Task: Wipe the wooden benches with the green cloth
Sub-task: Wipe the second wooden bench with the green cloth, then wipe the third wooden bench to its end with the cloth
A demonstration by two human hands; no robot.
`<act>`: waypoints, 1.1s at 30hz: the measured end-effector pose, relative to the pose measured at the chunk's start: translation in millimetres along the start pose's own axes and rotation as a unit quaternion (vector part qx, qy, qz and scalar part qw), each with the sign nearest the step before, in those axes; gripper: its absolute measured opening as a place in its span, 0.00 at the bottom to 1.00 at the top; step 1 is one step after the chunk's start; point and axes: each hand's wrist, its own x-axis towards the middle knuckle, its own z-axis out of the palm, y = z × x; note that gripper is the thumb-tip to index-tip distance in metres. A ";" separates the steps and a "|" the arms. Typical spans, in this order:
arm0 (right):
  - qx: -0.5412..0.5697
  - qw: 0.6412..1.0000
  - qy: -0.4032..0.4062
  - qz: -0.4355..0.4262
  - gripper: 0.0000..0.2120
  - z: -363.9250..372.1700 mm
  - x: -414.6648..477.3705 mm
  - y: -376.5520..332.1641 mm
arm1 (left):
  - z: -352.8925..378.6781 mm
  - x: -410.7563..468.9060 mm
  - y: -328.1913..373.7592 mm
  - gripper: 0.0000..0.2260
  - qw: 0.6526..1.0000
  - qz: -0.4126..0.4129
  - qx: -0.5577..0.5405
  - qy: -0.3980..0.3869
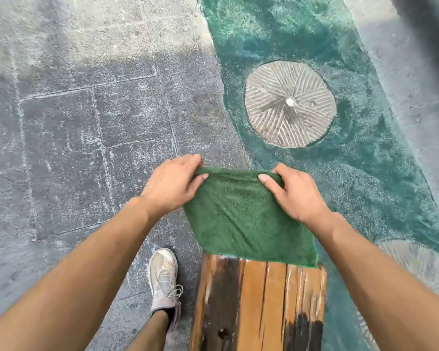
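Bench [259, 305]: wood slats with dark stains, near part cut off by the frame. Shoe [163, 277] on paving [74, 110], just beside the bench's left edge. Cloth [241, 219] is held spread over the bench's far end; whether the hem touches the wood, cannot tell. Left hand [173, 183] pinches its top left corner, right hand [294, 191] the top right. Beyond is a grooved round stone [289, 103]. A second stone [416, 264] is partly hidden by the right forearm.
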 end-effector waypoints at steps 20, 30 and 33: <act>-0.314 0.899 -0.099 -0.290 0.12 -325.5 84.9 -591.2 | -601.4 -224.7 -200.9 0.16 0.959 -0.254 0.103 -0.071; -0.388 0.799 -0.132 -0.441 0.17 -346.6 33.8 -836.7 | -693.5 -464.4 -205.1 0.12 0.898 -0.418 -0.050 0.125; -0.425 0.738 -0.151 -0.502 0.19 -326.9 13.9 -915.8 | -699.0 -523.7 -212.8 0.18 0.859 -0.465 -0.108 0.184</act>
